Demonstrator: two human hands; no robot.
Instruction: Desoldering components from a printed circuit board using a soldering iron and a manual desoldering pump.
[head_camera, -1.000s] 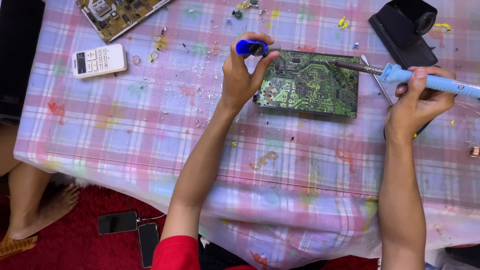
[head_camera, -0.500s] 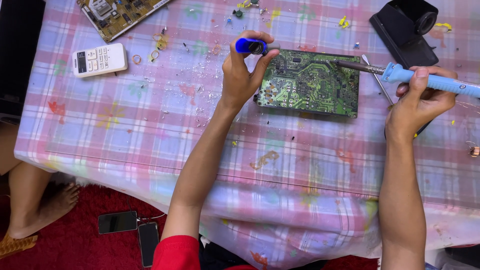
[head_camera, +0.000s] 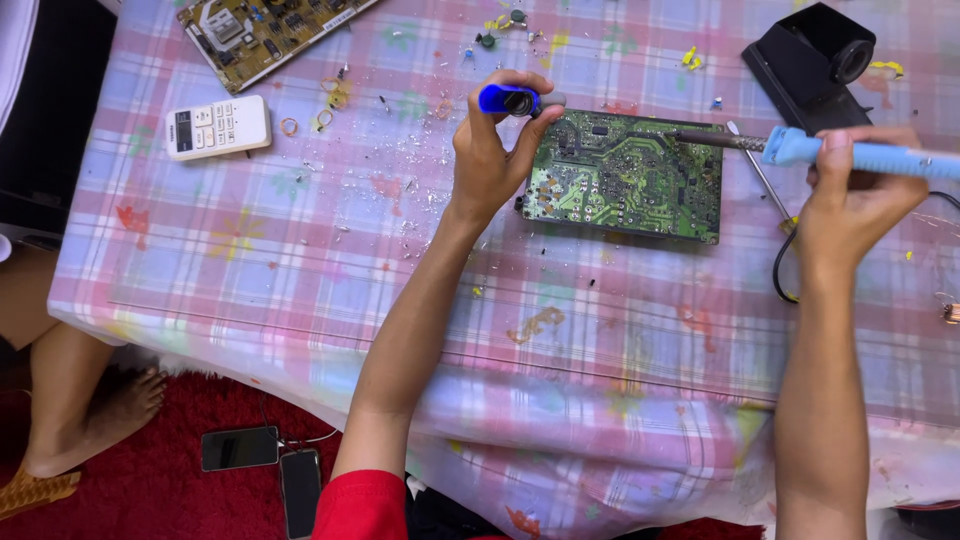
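Two bare hands work over a green circuit board (head_camera: 625, 175) that lies flat on a table under a pink and blue checked cloth (head_camera: 300, 260). The left hand (head_camera: 490, 160) is closed round a short blue tool (head_camera: 508, 99), holding it just above the board's upper left corner; the palm sits just beside the board's left edge. The right hand (head_camera: 855, 195) is clamped on the light blue handle of a soldering iron (head_camera: 800, 148), whose dark metal tip reaches leftward onto the board's upper right part. The hands are well apart, with the board between them.

A black stand (head_camera: 812, 60) sits beyond the right hand at the table's far right. A second, tan circuit board (head_camera: 262, 28) lies at the far left corner, and a white remote control (head_camera: 217, 126) with grey buttons lies near it. Small loose parts and wire bits (head_camera: 330, 105) are scattered near the remote. On the red carpet (head_camera: 180, 500) below lie two dark phones (head_camera: 262, 462), and a bare foot (head_camera: 110, 410) rests at the left
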